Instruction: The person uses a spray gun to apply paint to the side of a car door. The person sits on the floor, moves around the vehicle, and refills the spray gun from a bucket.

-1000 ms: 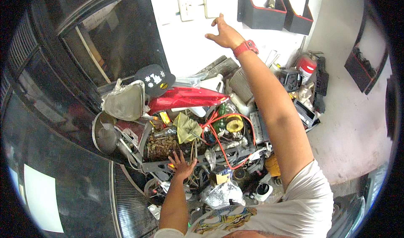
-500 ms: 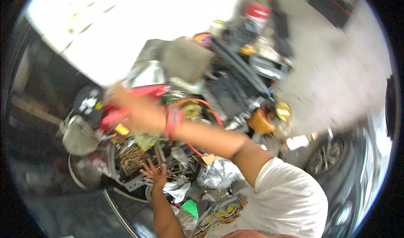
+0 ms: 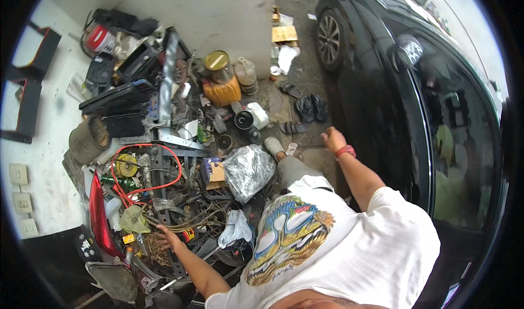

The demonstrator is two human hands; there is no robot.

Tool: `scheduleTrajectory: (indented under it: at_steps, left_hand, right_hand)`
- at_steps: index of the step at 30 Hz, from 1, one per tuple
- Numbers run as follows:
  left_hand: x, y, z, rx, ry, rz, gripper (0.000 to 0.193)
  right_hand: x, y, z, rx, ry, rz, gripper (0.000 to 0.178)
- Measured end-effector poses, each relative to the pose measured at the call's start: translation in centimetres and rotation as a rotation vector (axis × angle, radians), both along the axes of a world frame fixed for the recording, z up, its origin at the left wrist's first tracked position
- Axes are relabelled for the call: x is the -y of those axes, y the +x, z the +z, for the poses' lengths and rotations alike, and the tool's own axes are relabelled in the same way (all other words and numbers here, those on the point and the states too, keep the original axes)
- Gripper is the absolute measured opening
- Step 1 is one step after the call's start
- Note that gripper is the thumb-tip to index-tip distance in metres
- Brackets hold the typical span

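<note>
My left hand [image 3: 169, 238] hangs low over the heap of clutter, fingers apart and holding nothing that I can see. It is beside a bundle of thin brown cables [image 3: 188, 219] and a patch of dry brown scraps [image 3: 155, 250]. Whether the fingertips touch anything is unclear. My right hand [image 3: 333, 140], with a red band at the wrist, is out by the dark car, its fingers loosely bent and nothing visible in them. Closest to it on the floor are a black plastic bag [image 3: 311, 108] and a dark sandal [image 3: 294, 128].
A dark car [image 3: 376, 107] stands along the right. The heap includes a red tail light [image 3: 101, 216], an orange-red hose [image 3: 180, 170], a plastic-wrapped bundle [image 3: 249, 172], an orange jerrycan [image 3: 222, 92], a metal bar [image 3: 168, 85] and a red-and-white canister [image 3: 100, 39]. A white wall [image 3: 46, 161] closes the left side.
The view has turned to the right. My right arm has swung from above the tail light across to the car side. My left hand stays over the heap with fingers apart.
</note>
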State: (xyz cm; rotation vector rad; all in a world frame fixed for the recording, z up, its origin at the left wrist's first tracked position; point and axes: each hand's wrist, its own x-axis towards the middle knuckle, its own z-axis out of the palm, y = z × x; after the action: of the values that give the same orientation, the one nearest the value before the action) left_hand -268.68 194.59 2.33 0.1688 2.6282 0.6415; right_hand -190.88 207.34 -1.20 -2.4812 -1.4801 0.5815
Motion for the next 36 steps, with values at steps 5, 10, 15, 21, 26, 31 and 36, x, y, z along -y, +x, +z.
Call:
scheduleTrajectory:
  at_steps: [5,10,15,21,26,31,36]
  left_hand:
    - [2.2,4.4,1.6,-0.342,0.089,0.048,0.112]
    - [4.4,20.1,-3.3,-0.709,-0.054,-0.08,0.084]
    - [2.6,39.0,-8.5,-0.448,-0.282,-0.367,0.073]
    - [-5.6,52.2,-10.3,0.164,-0.438,-0.767,0.066]
    - [-20.2,55.7,-10.1,0.429,-0.221,-0.924,0.06]
    - [-37.7,66.6,-4.1,0.485,0.036,-1.042,0.056]
    - [-52.4,78.0,-0.8,0.469,-0.095,-1.266,0.057]
  right_hand:
    - [9.1,9.9,1.2,-0.116,-0.075,-0.147,0.048]
    - [10.4,14.5,-4.4,-0.129,-0.352,-0.223,0.053]
    - [1.2,15.5,-10.2,-0.345,-0.717,0.008,0.09]
    - [-18.8,17.3,-1.4,-0.333,-0.301,0.192,0.082]
    - [-31.9,23.1,3.5,-0.35,-0.152,0.015,0.068]
    - [-39.4,29.2,5.1,-0.365,-0.177,-0.086,0.065]
    - [-46.6,35.4,4.7,-0.341,-0.173,-0.002,0.062]
